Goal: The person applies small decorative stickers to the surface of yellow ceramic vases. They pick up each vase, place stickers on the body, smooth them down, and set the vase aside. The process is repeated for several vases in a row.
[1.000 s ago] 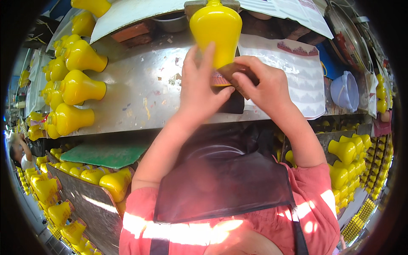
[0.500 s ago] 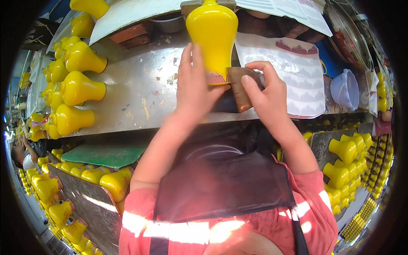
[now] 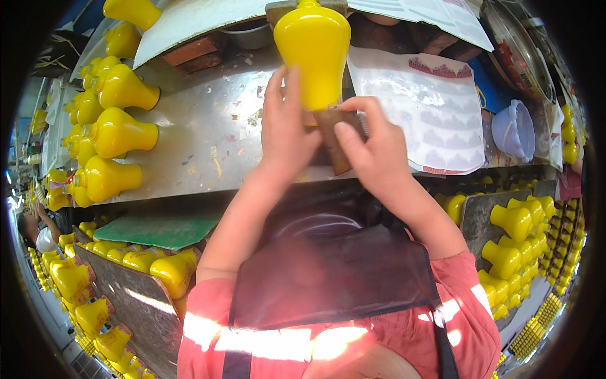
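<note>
A glossy yellow vase (image 3: 313,54) lies on its side at the bench's middle, its neck on a brown rest (image 3: 281,11) and its foot toward me. My left hand (image 3: 287,120) is against the vase's left side near the foot, fingers stretched along it and partly blurred. In my right hand (image 3: 375,142) is a flat brown scraper (image 3: 336,142), pinched between thumb and fingers. The scraper's top edge is at the vase's foot and hides the patterned band there. To the right lies a wet white decal sheet (image 3: 416,104) with rows of greyish patterns.
Several yellow vases (image 3: 120,139) lie along the metal bench's (image 3: 202,126) left end. A lilac bucket (image 3: 512,131) stands at the right. Bricks (image 3: 196,54) and a bowl sit under a white board (image 3: 208,22). Below the bench are a green board (image 3: 158,230) and more vases (image 3: 173,271).
The scraper has swung left and across the vase's foot with my right hand, covering the patterned band. My left hand stays beside the vase.
</note>
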{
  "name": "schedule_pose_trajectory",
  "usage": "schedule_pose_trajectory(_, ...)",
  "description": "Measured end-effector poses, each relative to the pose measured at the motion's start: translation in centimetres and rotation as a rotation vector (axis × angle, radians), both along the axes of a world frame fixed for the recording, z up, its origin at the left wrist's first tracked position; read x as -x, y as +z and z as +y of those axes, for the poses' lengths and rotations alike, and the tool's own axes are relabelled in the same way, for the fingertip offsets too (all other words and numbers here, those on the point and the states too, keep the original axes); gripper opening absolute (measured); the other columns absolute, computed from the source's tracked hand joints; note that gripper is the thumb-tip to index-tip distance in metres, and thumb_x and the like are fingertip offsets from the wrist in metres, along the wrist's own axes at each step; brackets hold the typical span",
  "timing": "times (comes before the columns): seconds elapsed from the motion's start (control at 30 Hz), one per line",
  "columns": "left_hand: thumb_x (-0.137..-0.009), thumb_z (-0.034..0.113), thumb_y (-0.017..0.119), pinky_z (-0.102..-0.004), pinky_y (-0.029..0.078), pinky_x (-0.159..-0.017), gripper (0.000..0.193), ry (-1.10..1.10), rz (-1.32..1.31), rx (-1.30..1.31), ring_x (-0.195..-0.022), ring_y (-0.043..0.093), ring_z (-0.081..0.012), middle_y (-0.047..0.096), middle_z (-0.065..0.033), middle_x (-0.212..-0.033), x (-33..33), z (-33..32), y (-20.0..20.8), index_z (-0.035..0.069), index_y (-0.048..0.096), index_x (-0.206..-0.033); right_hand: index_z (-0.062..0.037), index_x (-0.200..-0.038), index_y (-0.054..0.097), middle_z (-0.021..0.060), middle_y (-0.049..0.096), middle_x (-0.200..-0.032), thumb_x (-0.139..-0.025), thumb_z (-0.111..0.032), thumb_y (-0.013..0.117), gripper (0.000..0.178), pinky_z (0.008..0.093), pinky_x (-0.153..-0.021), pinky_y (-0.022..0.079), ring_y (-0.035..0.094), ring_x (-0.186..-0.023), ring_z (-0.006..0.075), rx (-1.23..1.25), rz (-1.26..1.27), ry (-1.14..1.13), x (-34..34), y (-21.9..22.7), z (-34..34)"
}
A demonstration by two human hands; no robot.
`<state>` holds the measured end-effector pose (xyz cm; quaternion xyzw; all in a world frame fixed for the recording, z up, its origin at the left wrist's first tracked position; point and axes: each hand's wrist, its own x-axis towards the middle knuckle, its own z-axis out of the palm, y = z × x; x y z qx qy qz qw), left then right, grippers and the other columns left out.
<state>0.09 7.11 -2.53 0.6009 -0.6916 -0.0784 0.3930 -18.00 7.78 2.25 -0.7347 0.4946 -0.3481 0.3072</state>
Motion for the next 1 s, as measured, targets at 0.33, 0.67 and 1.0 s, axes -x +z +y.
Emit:
schedule_pose_trajectory(0.33,-0.082,0.014,0.082,-0.04,0.05,-0.102,0.094,-0.154,0.173,-0.026,-0.13,0.055,-0.0297,0.045,-0.0208,-0.151,-1.0,0.3,-0.4,0.004,0.031,-0.161,-0.0117,-0.113,0.066,0.0118,0.072,-0.081,-0.092,-0.019,0.074,0.024,0.0327,-0.065,0.055,0.073,-0.072,0.0272,0.135,0.048,0.044,2.0,0.1,-2.9)
schedule_pose_trajectory(0.67,-0.085,0.014,0.074,-0.042,0.046,-0.104,0.09,-0.155,0.532,-0.222,-0.121,0.054,-0.0275,0.04,-0.0193,-0.153,-0.3,-0.1,0.0,0.008,0.026,-0.161,-0.0119,-0.114,0.066,0.0112,0.075,-0.085,-0.089,-0.019,0.075,0.028,0.0365,-0.066,0.058,0.074,-0.075,0.0312,0.193,0.271,0.19,1.2,1.6,-4.0)
schedule_pose_trajectory(1.0,-0.071,0.0,0.084,-0.0392,0.052,-0.099,0.084,-0.003,-0.064,0.072,-0.105,0.058,-0.0275,0.045,-0.0193,-0.151,0.4,-0.5,0.7,0.014,0.056,-0.148,-0.0051,-0.118,0.06,0.0142,0.071,-0.096,-0.095,-0.018,0.067,0.027,0.0325,-0.079,0.053,0.07,-0.086,0.0209,-0.169,0.03,0.049,0.8,-0.2,-1.4)
